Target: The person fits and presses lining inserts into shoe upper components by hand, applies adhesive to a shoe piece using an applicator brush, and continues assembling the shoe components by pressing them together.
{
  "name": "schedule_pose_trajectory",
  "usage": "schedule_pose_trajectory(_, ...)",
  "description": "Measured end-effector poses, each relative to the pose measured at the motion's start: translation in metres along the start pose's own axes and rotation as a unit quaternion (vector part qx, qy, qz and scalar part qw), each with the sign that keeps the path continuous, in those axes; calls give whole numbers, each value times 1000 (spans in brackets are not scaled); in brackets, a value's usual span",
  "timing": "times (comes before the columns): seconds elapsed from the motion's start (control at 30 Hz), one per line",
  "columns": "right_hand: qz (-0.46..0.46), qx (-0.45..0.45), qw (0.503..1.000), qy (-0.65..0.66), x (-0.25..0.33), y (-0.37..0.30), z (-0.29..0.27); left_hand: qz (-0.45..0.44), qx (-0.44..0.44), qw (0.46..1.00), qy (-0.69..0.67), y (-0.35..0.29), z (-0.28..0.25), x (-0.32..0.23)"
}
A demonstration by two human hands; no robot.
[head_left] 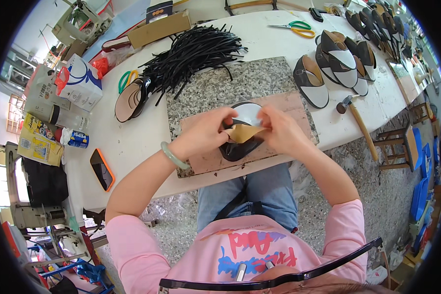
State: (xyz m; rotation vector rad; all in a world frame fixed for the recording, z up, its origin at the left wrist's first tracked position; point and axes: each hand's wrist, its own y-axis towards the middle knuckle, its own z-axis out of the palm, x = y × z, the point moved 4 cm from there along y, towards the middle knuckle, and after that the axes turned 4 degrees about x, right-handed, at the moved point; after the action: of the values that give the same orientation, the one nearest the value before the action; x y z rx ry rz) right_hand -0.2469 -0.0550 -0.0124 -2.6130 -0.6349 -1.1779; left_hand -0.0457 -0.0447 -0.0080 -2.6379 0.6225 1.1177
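A shoe upper (240, 150) lies in front of me, with black patent sides, a white toe and a tan lining showing in its opening. My left hand (204, 130) grips the left edge of that opening, thumb and fingers pinched together. On the opposite edge, my right hand (282, 128) pinches the tan lining, so the material is drawn between both hands. Beneath the upper is a worn pinkish board (201, 162), resting on a speckled granite slab (259, 73). Parts of the upper are covered by my fingers.
Black strips (201, 54) are heaped behind the slab. Near them sits a black shoe piece (128, 102). Black-and-white uppers (312, 84) and a hammer (356, 117) lie at the right, scissors (299, 28) farther back. An orange-edged phone (102, 170) and a can (77, 139) are left.
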Motion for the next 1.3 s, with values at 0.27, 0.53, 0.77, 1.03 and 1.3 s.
schedule_pose_trajectory(0.27,23,4,992,-127,-9,18,5,-56,-20,998,-24,-2,10,21)
schedule_pose_trajectory(0.53,-170,-70,978,-97,-4,-16,4,13,0,999,-40,28,27,-3)
schedule_pose_trajectory(0.77,-25,-91,989,-112,-29,-17,17,10,71,997,-13,33,23,-6)
schedule_pose_trajectory(1.03,-55,-179,972,-142,-26,-17,23,-114,50,991,-48,34,22,-3)
schedule_pose_trajectory(1.3,-72,-179,964,-182,-24,-17,19,-45,28,996,76,39,26,-8)
